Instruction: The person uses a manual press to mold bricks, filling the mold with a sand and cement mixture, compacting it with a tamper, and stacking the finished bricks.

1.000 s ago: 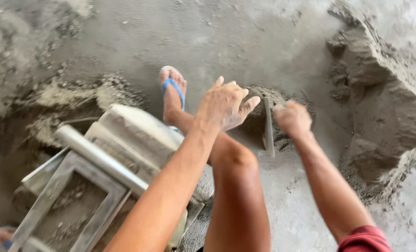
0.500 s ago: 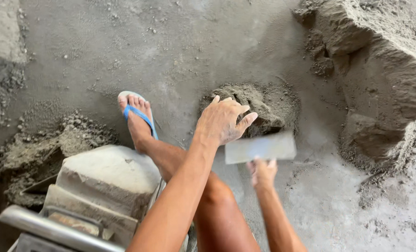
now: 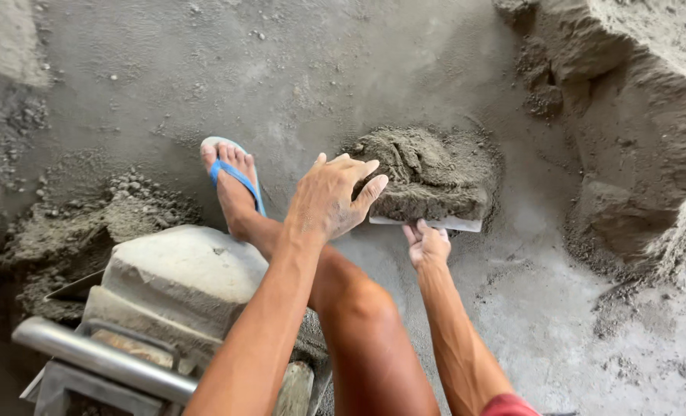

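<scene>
My right hand [image 3: 428,245] grips the handle of a flat metal scoop [image 3: 452,223], whose blade is pushed under a small heap of damp grey cement mix [image 3: 424,173] on the concrete floor. My left hand [image 3: 334,196] hovers over my bent knee with fingers spread, holding nothing, just left of the heap. My left foot in a blue flip-flop [image 3: 235,181] rests on the floor beside it.
A metal block mould [image 3: 170,285] with a steel bar handle [image 3: 100,358] stands at lower left, caked in grey mix. A large pile of sand mix [image 3: 635,131] rises at right. Loose gravelly mix [image 3: 81,223] lies at left.
My right hand has turned the scoop flat and pushed it forward under the small heap. My view has shifted right and down; the left hand stays raised over the knee.
</scene>
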